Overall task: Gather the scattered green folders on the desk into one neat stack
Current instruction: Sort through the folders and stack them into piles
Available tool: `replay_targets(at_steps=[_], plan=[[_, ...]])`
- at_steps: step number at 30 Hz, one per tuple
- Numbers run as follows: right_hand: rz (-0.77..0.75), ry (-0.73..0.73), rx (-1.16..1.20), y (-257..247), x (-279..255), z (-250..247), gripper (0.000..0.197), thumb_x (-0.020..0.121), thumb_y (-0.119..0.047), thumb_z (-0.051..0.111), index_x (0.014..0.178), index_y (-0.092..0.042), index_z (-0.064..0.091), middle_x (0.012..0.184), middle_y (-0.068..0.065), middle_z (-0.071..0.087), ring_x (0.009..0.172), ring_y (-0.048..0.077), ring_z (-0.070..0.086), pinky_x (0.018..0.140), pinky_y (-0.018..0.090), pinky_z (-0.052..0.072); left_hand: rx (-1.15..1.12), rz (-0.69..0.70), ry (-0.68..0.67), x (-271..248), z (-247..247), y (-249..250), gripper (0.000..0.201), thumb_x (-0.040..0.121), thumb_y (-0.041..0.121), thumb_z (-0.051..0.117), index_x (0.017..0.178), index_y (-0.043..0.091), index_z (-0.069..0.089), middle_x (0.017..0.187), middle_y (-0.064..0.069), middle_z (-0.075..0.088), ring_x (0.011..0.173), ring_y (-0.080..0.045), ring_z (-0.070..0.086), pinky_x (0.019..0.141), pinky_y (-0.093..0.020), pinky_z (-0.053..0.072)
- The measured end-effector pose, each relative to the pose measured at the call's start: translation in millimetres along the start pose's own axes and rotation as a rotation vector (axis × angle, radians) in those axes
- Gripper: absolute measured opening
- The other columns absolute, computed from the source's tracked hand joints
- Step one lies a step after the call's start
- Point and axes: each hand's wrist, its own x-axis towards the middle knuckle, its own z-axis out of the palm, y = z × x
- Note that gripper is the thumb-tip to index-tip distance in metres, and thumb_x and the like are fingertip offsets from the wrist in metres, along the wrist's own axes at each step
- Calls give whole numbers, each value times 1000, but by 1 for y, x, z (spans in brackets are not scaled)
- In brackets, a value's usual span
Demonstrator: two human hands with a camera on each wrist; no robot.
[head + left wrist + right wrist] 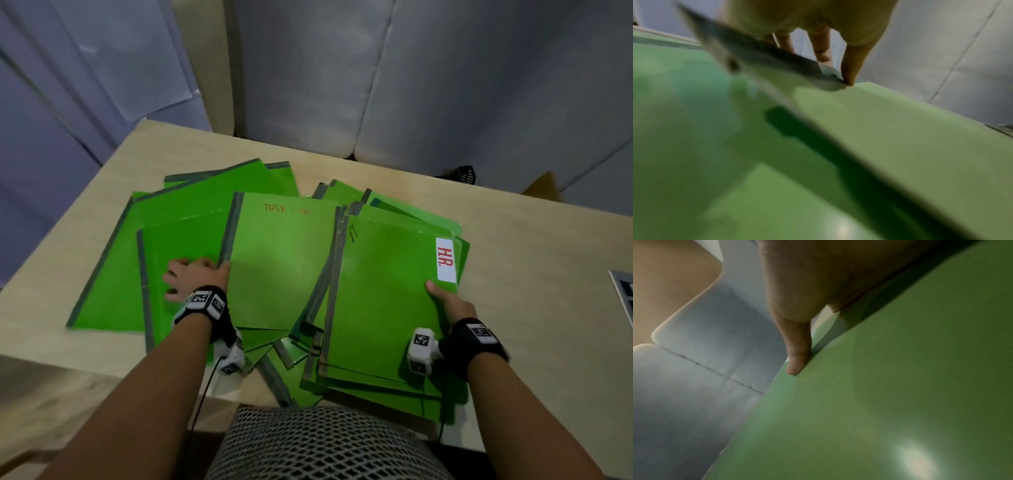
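Folders: green folders (281, 260) lay overlapping across the counter (513, 240)
Left hand (197, 275): gripped middle folder's spine edge
Right hand (452, 305): thumb atop, pinching right folder
Head view only: "H.R." label (446, 260), "TASK" writing (274, 208)

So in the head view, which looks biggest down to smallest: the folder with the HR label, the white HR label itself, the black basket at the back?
1. Folder with the HR label, by far.
2. White HR label.
3. Black basket, though it sits farther back and partly hidden, so its true size is unsure.
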Motion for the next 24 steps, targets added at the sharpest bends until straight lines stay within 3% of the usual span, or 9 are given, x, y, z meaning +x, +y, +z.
replay_targets(at_steps=[2,3,5,7,10,15,20,22,24], plan=[[13,-1,-34,0,-1,1,90,64,-44,84,134,1,49,130,23,56,97,35,51,103,50,43,-69,-66,17,2,-6,-3,43,75,52,70,97,15,68,147,-10,27,139,-35,20,110,-64,15],[17,14,-48,1,2,1,92,64,-45,84,135,1,47,131,23,55,98,35,51,103,51,43,-117,-96,27,5,-8,-5,51,73,53,72,107,16,64,153,-12,20,144,-36,13,111,-66,10],[25,23,-87,1,1,0,96,64,-49,82,137,0,44,132,23,54,105,38,52,103,52,42,-169,-188,32,12,-13,-8,84,70,58,71,136,14,43,159,-17,9,147,-36,4,111,-67,6],[31,26,-122,3,4,-1,97,66,-50,80,140,-1,41,135,23,52,114,41,52,102,51,42,-206,-280,44,17,-17,-10,103,70,59,71,147,10,24,157,-21,13,146,-37,9,112,-65,11],[41,21,-142,2,5,-2,99,67,-52,79,142,-1,38,137,24,49,119,43,51,102,52,41,-250,-298,98,19,-18,-12,100,71,56,72,144,6,24,150,-22,26,140,-37,24,110,-61,19],[60,1,-161,1,7,-2,103,65,-54,81,143,-3,37,139,24,49,120,44,50,102,54,41,-231,-152,147,19,-17,-11,95,71,56,72,139,4,30,145,-19,34,135,-37,32,104,-59,30],[57,-9,-182,0,7,-2,104,62,-57,81,142,-3,40,135,24,51,117,44,51,101,56,42,-111,56,49,8,-18,6,103,64,63,73,137,5,31,140,-22,42,132,-37,38,107,-53,30],[54,1,-209,0,7,-2,108,59,-60,81,141,-2,41,132,24,53,113,44,53,100,55,43,-21,56,-14,6,-18,14,115,59,67,75,142,4,26,141,-24,42,132,-38,39,109,-51,28],[58,3,-217,0,5,-2,107,60,-59,81,141,-2,40,131,25,53,112,44,53,99,55,44,-77,-19,-119,6,-21,21,123,57,59,82,147,1,20,142,-24,43,130,-39,44,107,-51,35]])
